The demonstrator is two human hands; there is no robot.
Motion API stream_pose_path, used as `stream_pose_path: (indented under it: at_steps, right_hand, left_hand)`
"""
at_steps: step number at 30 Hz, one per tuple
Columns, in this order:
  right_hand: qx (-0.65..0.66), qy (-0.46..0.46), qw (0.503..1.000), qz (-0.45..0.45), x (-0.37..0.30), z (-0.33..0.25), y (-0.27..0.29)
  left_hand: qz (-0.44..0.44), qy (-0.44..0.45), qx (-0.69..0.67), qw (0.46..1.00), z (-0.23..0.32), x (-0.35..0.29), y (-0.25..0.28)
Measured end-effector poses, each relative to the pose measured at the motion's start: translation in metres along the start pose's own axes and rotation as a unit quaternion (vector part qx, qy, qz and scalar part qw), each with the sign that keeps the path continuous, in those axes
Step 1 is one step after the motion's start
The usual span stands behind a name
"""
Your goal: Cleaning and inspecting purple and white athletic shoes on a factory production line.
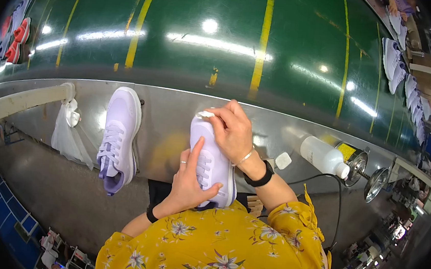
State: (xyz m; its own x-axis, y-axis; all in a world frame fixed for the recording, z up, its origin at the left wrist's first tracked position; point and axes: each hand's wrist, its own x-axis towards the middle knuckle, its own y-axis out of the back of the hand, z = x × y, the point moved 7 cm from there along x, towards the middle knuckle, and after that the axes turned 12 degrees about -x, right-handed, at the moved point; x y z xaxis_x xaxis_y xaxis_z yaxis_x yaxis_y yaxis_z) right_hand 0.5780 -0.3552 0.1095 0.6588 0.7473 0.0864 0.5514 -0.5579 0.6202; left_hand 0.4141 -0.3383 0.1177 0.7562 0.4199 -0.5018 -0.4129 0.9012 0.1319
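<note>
A lavender sneaker point(218, 173) lies on the metal ledge in front of me, its toe pointing away. My left hand point(191, 177) is wrapped over its laces and side, thumb and fingers gripping it. With my right hand point(233, 128) I pinch a small white cloth point(205, 114) against the toe of the sneaker. Part of the cloth is hidden under my fingers. To the left rests a second lavender sneaker point(120, 136), laced, also toe away, touched by neither hand.
Beyond the metal ledge point(169, 105) runs a green conveyor belt point(185, 9) with yellow lines. On the right are a white plastic bottle point(321, 153), a yellow-labelled can point(351, 159) and a black cable point(338, 212). A clear plastic bag point(69, 134) hangs at left.
</note>
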Motion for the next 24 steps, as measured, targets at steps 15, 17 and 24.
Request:
stream_pose_path:
  at_steps: [15,17,24]
  right_hand:
    - [-0.014,0.034,0.999,0.006,-0.003,-0.001,0.003]
    - [-0.025,0.030,0.999,0.016,-0.017,-0.001,0.012]
    - [-0.052,0.003,0.998,0.044,-0.062,0.001,0.037]
  left_hand:
    - [-0.009,0.001,0.015,1.000,-0.002,0.001,-0.002]
    - [-0.023,0.011,0.018,1.000,-0.009,0.000,-0.004]
    - [-0.012,0.001,0.016,1.000,-0.001,-0.001,0.000]
